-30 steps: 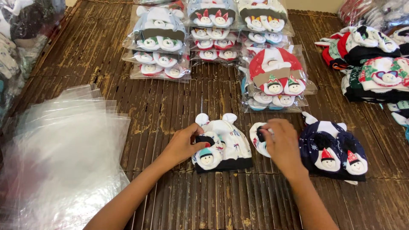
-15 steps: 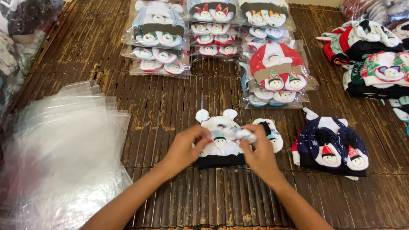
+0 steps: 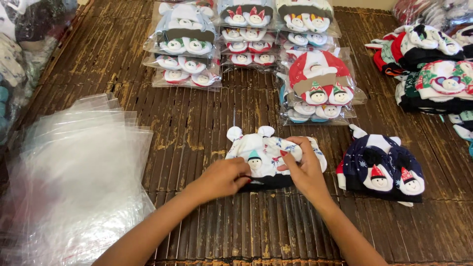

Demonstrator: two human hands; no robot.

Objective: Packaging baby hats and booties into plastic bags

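Observation:
A white baby hat set (image 3: 263,150) with small ears, a printed pattern and a snowman figure lies on the dark slatted mat (image 3: 207,123) in front of me. My left hand (image 3: 221,178) presses its lower left edge by the dark band. My right hand (image 3: 301,167) grips a folded white piece on top of the set's right side. A dark blue hat set (image 3: 382,165) with two snowman figures lies just to the right, untouched.
A loose pile of clear plastic bags (image 3: 74,172) covers the left. Bagged hat sets (image 3: 185,42) are stacked in rows at the back, with a red one (image 3: 318,81) nearest. Unbagged hats (image 3: 433,64) are heaped at the far right.
My right hand brought the small white piece from the right onto the white hat set. Both hands now rest on the set, closer together.

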